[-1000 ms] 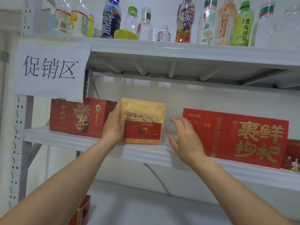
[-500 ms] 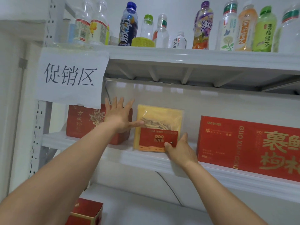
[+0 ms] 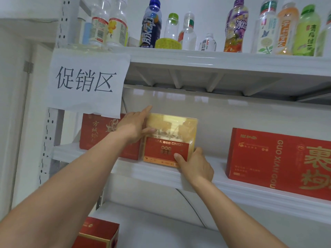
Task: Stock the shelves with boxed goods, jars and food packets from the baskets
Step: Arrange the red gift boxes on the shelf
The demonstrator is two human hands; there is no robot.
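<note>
On shelf (image 3: 125, 170): one pack (image 3: 170, 129) (left hand (image 3: 132, 127) apparently touching); right hand (image 3: 195, 164) pinching.

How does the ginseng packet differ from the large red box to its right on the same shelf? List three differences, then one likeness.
Colour: the ginseng packet is yellow with a red label; the large red box is red with gold lettering. Size: the packet looks smaller than the box. Handling: the left hand touches and the right hand pinches the packet; nothing touches the box. Both stand upright on the middle shelf.
</note>
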